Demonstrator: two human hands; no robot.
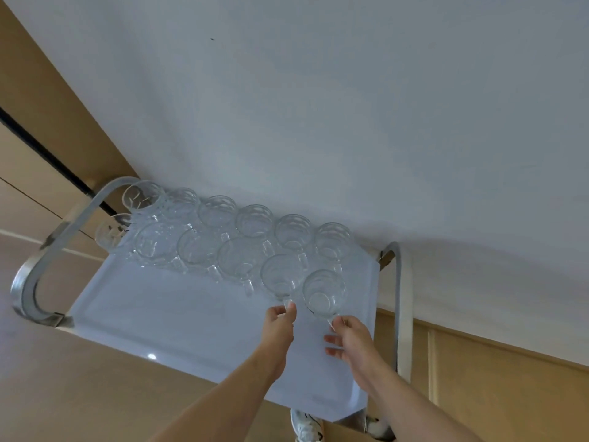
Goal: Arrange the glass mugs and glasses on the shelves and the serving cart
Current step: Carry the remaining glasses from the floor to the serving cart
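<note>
Serving cart (165, 317) stands against a white wall (318, 106); its pale top tray is seen from above, with curved metal handle frames at the left end (35, 275) and the right end (398, 298).

Glass mugs sit upright on the far half of the tray in two rough rows. Back row (255, 220) runs along the wall side, about six mugs, rims close together or touching. Front row (197, 250) lies just in front of it, slanting toward the near right. One more glass (111, 231) shows at the far left corner, beside the handle frame; whether it rests on the tray cannot be told.

Left hand (282, 317): fingers pinch the handle of the second-from-right mug in the front row (280, 275). Mug base appears to rest on the tray.

Right hand (347, 338): thumb and forefinger pinch the handle of the rightmost front mug (323, 293); remaining fingers spread loosely to the left. This mug stands just beside the left-hand mug, near the right edge of the tray.

Hands are near each other, not touching. Both forearms are bare.

Near half of the tray carries no glassware. A white shoe (306, 425) shows below the near edge, on a tan floor (63, 393).
</note>
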